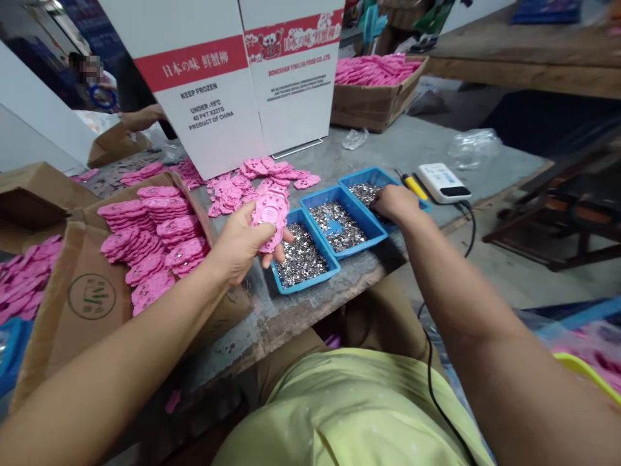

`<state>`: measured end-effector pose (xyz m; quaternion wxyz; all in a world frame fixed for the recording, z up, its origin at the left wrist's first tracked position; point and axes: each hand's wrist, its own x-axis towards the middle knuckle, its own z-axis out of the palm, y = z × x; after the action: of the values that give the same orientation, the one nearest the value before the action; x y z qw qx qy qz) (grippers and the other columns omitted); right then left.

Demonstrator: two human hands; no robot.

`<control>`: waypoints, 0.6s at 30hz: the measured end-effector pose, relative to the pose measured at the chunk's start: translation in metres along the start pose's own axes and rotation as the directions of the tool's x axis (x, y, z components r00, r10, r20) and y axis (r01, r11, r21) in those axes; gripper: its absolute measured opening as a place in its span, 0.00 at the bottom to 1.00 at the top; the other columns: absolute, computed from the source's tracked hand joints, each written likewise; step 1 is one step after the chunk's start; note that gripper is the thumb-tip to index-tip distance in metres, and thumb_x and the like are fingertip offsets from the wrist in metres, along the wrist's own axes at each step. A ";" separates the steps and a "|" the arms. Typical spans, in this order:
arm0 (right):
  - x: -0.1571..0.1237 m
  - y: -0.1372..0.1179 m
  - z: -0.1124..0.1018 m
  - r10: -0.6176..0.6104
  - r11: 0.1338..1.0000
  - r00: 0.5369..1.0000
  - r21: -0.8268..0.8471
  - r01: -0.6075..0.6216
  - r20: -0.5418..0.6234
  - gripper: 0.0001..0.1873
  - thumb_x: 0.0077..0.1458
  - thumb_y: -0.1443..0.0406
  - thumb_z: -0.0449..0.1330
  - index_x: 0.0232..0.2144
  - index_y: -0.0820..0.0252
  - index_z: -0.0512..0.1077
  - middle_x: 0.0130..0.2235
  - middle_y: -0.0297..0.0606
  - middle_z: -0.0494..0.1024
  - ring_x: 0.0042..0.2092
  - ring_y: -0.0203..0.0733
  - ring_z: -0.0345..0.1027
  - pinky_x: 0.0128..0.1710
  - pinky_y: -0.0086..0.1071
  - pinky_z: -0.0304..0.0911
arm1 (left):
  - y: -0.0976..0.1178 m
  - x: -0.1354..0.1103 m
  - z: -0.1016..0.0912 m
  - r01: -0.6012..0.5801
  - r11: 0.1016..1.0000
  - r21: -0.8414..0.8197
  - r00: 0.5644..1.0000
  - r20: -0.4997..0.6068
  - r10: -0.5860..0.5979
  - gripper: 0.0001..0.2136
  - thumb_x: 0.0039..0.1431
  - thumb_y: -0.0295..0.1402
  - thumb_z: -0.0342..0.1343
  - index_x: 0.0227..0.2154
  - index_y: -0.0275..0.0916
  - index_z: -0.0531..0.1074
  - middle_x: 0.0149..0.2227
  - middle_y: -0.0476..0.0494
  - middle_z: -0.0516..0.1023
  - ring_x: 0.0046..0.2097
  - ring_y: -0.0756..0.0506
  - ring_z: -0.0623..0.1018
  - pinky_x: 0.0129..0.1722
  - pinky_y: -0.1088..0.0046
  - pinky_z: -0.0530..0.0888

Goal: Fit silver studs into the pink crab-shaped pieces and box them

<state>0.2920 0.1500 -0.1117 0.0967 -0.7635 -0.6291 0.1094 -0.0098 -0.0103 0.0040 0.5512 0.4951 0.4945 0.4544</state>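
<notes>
Grey and worn, the table (412,145) is stretched out under everything. Beyond the left grip, a white box (226,145) is stood up; left of that grip, a brown box (63,336) is packed with pink stacks (167,210). To the grip's right, three blue trays (310,285) are lined up, and into the far tray (356,176) the right hand (398,204) is dipped: fingertips hidden, so whether anything is pinched cannot be told! Over to the left hand (242,244), where a pink piece (270,210) is firmly grasped, thumb pressed on its face, fingers tucked behind, right by the near end of the trays. Light, thin and fairly stiff, it would be judged, perhaps slightly slippery; best held by its edge, cut-outs left uncovered. Smallest of all, metal bits (301,259): hard, light, easily dropped, best taken between fingertips.
</notes>
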 end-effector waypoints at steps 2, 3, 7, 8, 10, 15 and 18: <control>-0.001 0.002 -0.001 -0.004 0.999 0.999 0.045 0.006 -0.039 0.08 0.56 0.71 0.63 0.36 0.64 0.83 0.49 0.62 0.84 0.52 0.61 0.78 0.51 0.45 0.70 | 0.001 0.001 0.000 0.000 1.000 -0.031 1.000 -0.027 0.000 0.17 0.48 0.23 0.59 0.43 0.36 0.66 0.28 0.45 0.80 0.19 0.49 0.76 0.13 0.79 0.65; -0.002 0.003 -0.002 -0.005 0.997 0.998 0.082 0.010 -0.060 0.09 0.57 0.71 0.62 0.37 0.64 0.83 0.49 0.59 0.84 0.52 0.59 0.79 0.51 0.43 0.70 | 0.001 0.002 0.000 0.009 0.999 -0.045 1.000 -0.028 -0.011 0.17 0.50 0.23 0.60 0.43 0.36 0.66 0.29 0.44 0.80 0.20 0.49 0.77 0.14 0.79 0.65; -0.005 0.010 -0.007 0.042 0.957 0.988 0.290 0.003 -0.148 0.08 0.55 0.70 0.63 0.37 0.63 0.82 0.43 0.50 0.86 0.48 0.50 0.79 0.50 0.37 0.70 | 0.002 0.003 0.000 0.060 0.996 -0.072 0.998 0.007 -0.060 0.15 0.53 0.25 0.62 0.43 0.34 0.67 0.31 0.40 0.82 0.22 0.48 0.78 0.16 0.78 0.67; -0.006 0.010 -0.008 0.064 0.929 0.983 0.370 0.006 -0.175 0.07 0.53 0.70 0.64 0.35 0.63 0.81 0.41 0.47 0.86 0.45 0.48 0.79 0.49 0.36 0.70 | 0.002 0.003 -0.001 0.065 0.995 -0.075 0.998 0.009 -0.064 0.16 0.53 0.25 0.63 0.44 0.34 0.68 0.31 0.40 0.82 0.22 0.48 0.78 0.16 0.77 0.67; -0.009 0.005 -0.010 0.103 0.827 0.972 0.561 0.033 -0.209 0.02 0.49 0.70 0.66 0.30 0.62 0.78 0.35 0.42 0.84 0.38 0.43 0.77 0.44 0.35 0.69 | 0.002 0.004 -0.002 0.069 0.994 -0.081 0.998 0.000 -0.069 0.17 0.53 0.24 0.63 0.45 0.34 0.68 0.31 0.41 0.82 0.23 0.48 0.78 0.17 0.78 0.67; -0.035 -0.033 -0.017 -0.093 0.344 0.987 0.927 0.152 -0.127 0.11 0.38 0.65 0.74 0.23 0.60 0.75 0.21 0.29 0.72 0.22 0.31 0.58 0.25 0.31 0.57 | 0.000 0.005 -0.004 0.069 0.994 -0.085 0.997 -0.027 -0.072 0.17 0.52 0.23 0.64 0.44 0.35 0.68 0.32 0.42 0.81 0.23 0.48 0.79 0.18 0.77 0.68; -0.067 -0.067 -0.020 -0.322 0.155 0.944 0.979 0.129 -0.073 0.14 0.34 0.62 0.76 0.25 0.60 0.79 0.21 0.30 0.72 0.22 0.30 0.56 0.23 0.30 0.52 | -0.002 0.004 -0.004 0.047 0.995 -0.087 0.998 -0.037 -0.051 0.18 0.50 0.23 0.66 0.42 0.36 0.68 0.33 0.42 0.80 0.24 0.49 0.78 0.18 0.77 0.69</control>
<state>0.2221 0.0971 -0.0706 0.5244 -0.4141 -0.5277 0.5245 -0.0131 -0.0064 0.0014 0.5734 0.4496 0.4970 0.4713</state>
